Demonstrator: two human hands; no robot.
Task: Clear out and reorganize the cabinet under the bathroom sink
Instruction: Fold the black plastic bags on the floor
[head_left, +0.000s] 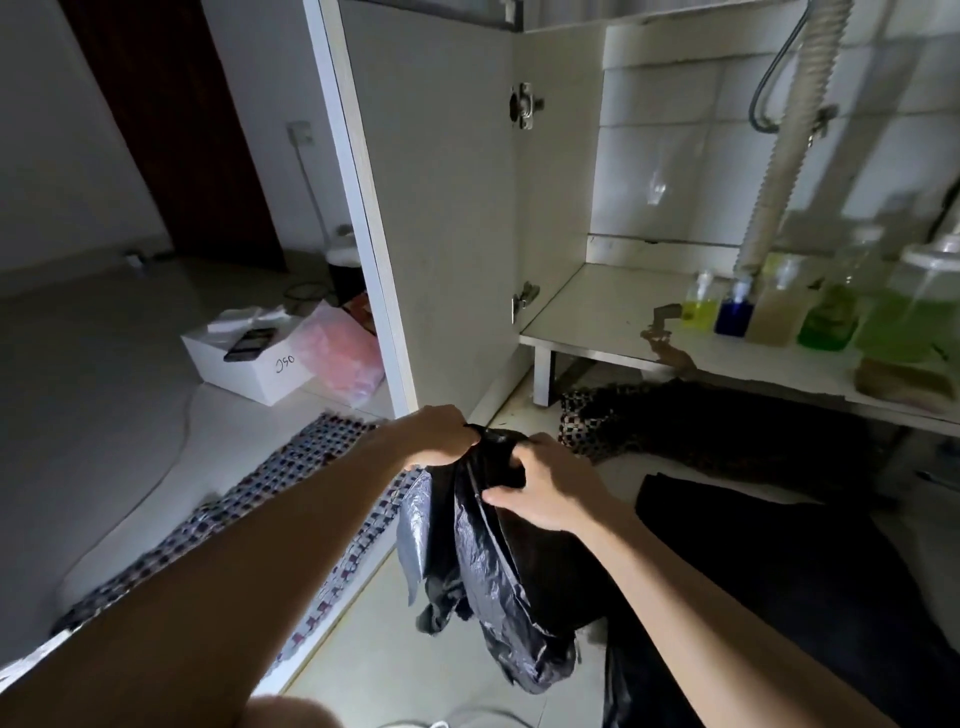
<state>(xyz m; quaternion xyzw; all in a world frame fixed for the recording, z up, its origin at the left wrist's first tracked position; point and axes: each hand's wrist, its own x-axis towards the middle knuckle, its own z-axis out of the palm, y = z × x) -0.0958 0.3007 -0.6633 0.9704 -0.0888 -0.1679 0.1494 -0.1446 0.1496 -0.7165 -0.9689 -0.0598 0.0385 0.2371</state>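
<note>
A crumpled black plastic bag (483, 587) hangs in front of me over the floor. My left hand (431, 436) grips its top edge on the left, and my right hand (545, 486) pinches the top just to the right. Beyond them the under-sink cabinet stands open, its door (441, 208) swung out to the left. On the cabinet shelf (597, 317) stands a row of bottles: a yellow one (698, 304), a blue one (733, 312), a beige one (774, 317) and green ones (831, 317). The shelf's left half is bare.
A white corrugated drain hose (789, 140) runs down to the shelf. A patterned mat (582, 415) and dark cloth lie under the shelf, and a checked mat (291, 467) lies on the floor at left. A white box (254, 369) and a pink bag (337, 353) sit behind the door.
</note>
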